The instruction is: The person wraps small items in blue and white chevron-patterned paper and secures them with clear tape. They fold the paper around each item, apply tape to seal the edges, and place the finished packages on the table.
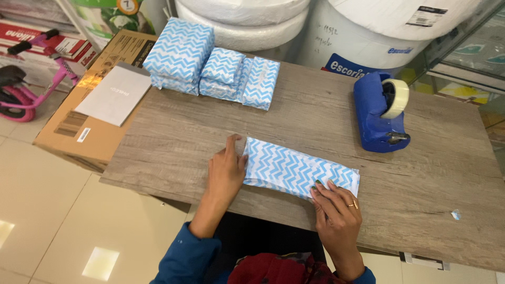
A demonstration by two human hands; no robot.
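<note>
A: Where is the parcel?

B: The parcel lies flat on the table, near its front edge, running at a slant from upper left to lower right. It is wrapped in blue and white zigzag paper.

A: And the hands?

B: The left hand lies flat and open against the parcel's left end, fingers together and pointing away from the person, thumb at the corner. The right hand rests on the near right corner, fingers spread a little, fingertips pressing the paper down. Neither hand pinches or grips anything. The right hand wears a ring, and the nails are painted dark green.

A: What else is on the table?

B: A stack of packs in the same zigzag paper sits at the far left, well apart from the hands. One large pack is on the left, smaller ones lean beside it. A blue tape dispenser with a roll of clear tape stands at the far right, apart from the parcel. A small scrap lies near the right front edge.

A: Anything around the table?

B: A cardboard box stands on the floor to the left, touching the table's edge, with a grey booklet on top. Large white rolls stand behind the table. A pink bike is at the far left.
</note>
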